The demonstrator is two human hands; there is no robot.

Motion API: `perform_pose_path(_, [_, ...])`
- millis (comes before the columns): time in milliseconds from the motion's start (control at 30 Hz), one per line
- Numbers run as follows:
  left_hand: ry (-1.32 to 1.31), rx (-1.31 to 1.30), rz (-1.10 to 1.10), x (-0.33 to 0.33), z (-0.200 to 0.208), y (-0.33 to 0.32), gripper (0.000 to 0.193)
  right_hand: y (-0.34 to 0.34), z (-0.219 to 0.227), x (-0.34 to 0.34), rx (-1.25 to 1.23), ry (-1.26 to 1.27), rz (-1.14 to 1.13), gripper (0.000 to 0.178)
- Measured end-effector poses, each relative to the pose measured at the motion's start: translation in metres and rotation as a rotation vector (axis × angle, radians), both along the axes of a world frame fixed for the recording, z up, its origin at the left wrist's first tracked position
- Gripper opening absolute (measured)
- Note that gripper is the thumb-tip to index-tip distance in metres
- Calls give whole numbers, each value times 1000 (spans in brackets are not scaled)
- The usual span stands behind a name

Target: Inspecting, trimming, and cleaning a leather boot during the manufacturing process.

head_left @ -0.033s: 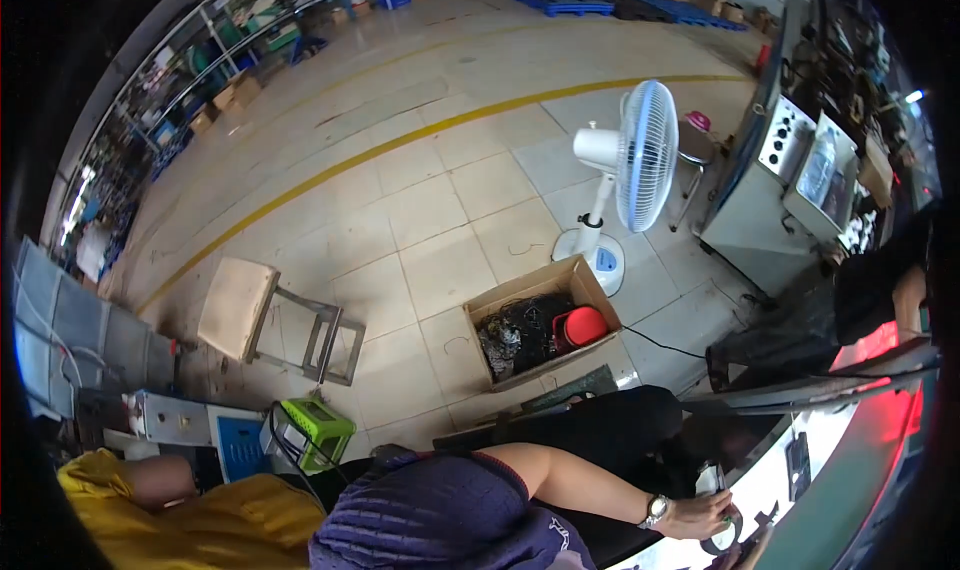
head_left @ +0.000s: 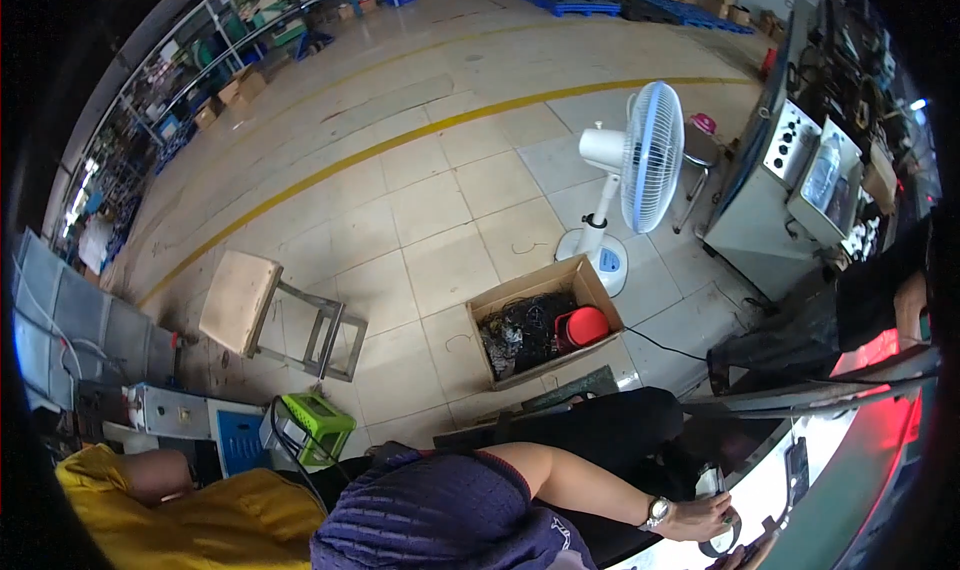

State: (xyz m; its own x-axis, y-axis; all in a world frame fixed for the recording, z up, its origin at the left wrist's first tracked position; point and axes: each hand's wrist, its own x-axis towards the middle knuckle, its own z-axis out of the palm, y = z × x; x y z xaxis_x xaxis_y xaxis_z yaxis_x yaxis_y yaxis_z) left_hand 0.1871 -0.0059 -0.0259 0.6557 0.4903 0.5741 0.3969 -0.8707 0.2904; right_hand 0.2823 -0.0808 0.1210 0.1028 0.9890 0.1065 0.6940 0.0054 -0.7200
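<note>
Right of the watch point(head_left: 657, 512), the dark piece point(head_left: 714, 549) by the hand point(head_left: 698, 520) is too small to tell; leftward, the lower edge crops a yellow shirt point(head_left: 225, 520).

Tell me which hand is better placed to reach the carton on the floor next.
Left, probably: the left hand is nearer the carton, though apparently holding a dark item; the right hand barely shows, farther, at the lower edge.

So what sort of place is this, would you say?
Probably a factory or workshop floor. The signs are long, crowded shelving at the upper left, a yellow line marked across the floor, and blue pallets at the back.
</note>
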Motion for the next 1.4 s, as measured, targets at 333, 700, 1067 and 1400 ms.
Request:
perform_pose_path(333, [69,-376,-261,-23,53,79,22,-17,-71,83,-366,144,114,60])
perform_pose_path(700, [-126,-186,-232,-14,26,55,18,-9,-14,40,-941,888,-155,66])
perform_pose_path(1067, [-32,-276,-15,-61,51,35,23,0,-34,13,-483,134,97,51])
perform_pose_path(1400, [128,-33,-133,-63,40,16,53,-25,-13,14,-602,322,7,52])
